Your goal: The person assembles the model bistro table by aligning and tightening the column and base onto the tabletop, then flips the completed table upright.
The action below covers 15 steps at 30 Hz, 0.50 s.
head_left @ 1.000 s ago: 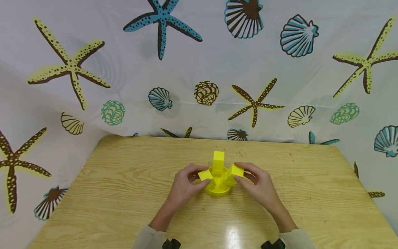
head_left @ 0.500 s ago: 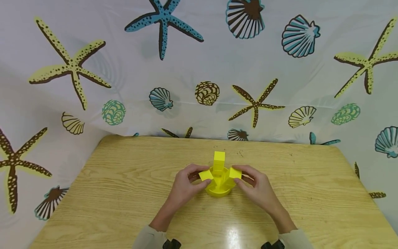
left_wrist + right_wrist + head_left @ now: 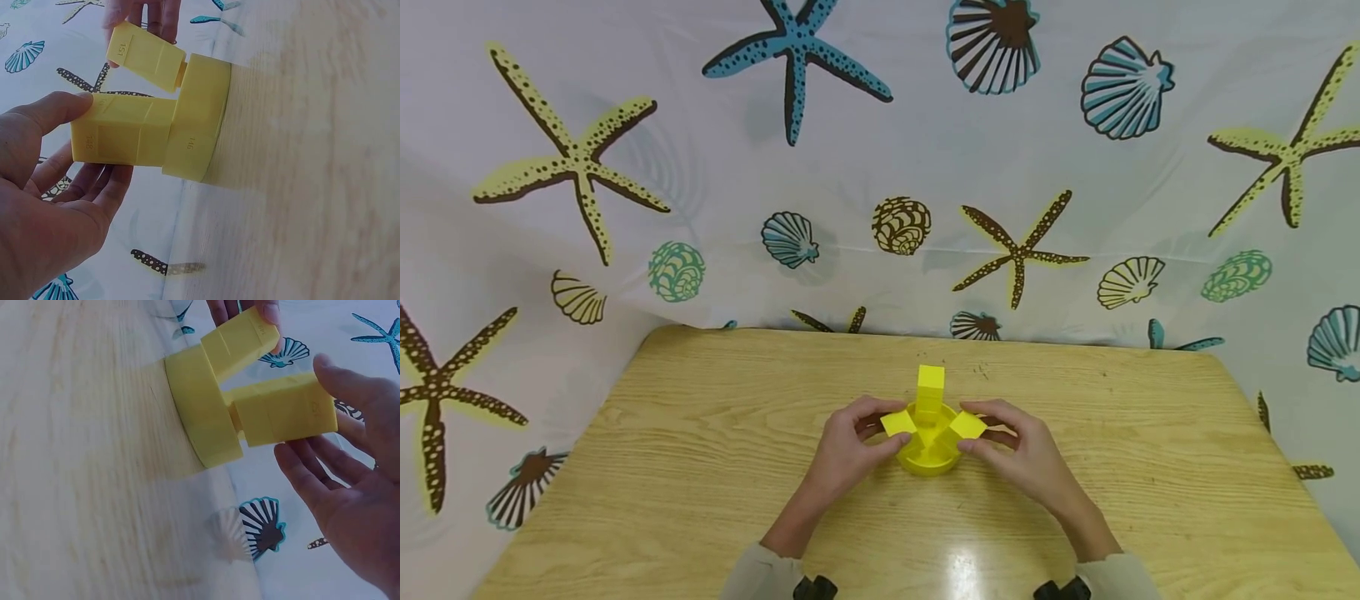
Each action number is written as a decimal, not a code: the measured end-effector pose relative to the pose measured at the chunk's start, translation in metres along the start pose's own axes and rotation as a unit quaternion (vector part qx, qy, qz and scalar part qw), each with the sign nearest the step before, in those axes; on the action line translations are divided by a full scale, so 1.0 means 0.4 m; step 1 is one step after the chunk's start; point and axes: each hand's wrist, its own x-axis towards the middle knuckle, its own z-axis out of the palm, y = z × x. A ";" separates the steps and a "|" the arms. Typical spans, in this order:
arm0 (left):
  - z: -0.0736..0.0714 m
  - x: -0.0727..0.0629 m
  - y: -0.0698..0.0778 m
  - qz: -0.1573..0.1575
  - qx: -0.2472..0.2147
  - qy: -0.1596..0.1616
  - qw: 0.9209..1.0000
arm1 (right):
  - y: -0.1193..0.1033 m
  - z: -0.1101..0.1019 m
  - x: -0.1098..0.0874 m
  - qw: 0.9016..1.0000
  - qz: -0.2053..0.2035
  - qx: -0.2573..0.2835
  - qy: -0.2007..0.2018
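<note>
One round yellow base (image 3: 927,468), set flat on a wood-grain table (image 3: 700,500), midway between two bare hands. Left hand (image 3: 846,446) on the left block (image 3: 898,422) in a pinch — thumb on the near side, forefinger beyond, both at its upper end. Right hand (image 3: 1026,450) on the right block (image 3: 967,425) in a matching pinch, thumb near and forefinger beyond, other fingers loosely bent. Both held blocks at the base, leaning outward to either side. In the two wrist views, a narrow neck between right block and base, with a slim gap around it; seating of the left block hard to tell. Toward the back of the base, between the hands, a far block (image 3: 931,385) — tall, apart from all fingers, tilt hard to judge. Small raised figures on the plastic, mostly too faint to read. Pale sleeves (image 3: 762,571) around both forearms, dark wrist pieces (image 3: 814,588) at the lower edge of the head view. Behind the table, a white cloth (image 3: 850,158) with printed starfish (image 3: 1018,250) and shells (image 3: 1133,282) in blue, yellow and brown.
</note>
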 end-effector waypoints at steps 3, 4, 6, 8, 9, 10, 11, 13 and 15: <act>0.000 0.001 -0.003 0.003 0.001 0.002 1.000 | -0.006 -0.014 -0.001 0.999 0.005 0.016 -0.031; 0.000 0.001 -0.004 0.002 0.001 0.003 1.000 | -0.008 -0.020 -0.001 0.999 0.006 0.025 -0.045; 0.001 0.002 -0.004 0.001 0.002 0.004 1.000 | -0.010 -0.031 -0.002 0.997 0.011 0.039 -0.068; 0.000 0.002 -0.003 -0.002 0.001 0.003 1.000 | -0.009 -0.038 -0.002 0.995 0.014 0.049 -0.082; 0.000 0.002 -0.002 -0.003 0.001 0.003 1.000 | -0.009 -0.039 -0.002 0.995 0.017 0.049 -0.083; 0.000 0.002 -0.001 -0.004 0.000 0.003 1.000 | -0.007 -0.039 -0.001 0.996 0.020 0.046 -0.080; 0.000 0.002 -0.001 -0.003 -0.002 0.004 1.000 | -0.006 -0.038 0.000 0.996 0.023 0.044 -0.075; 0.000 0.001 -0.002 0.000 -0.002 0.005 1.000 | -0.004 -0.035 0.002 0.997 0.025 0.043 -0.065; 0.000 0.002 -0.003 0.003 -0.001 0.004 1.000 | -0.003 -0.034 0.002 0.997 0.021 0.041 -0.060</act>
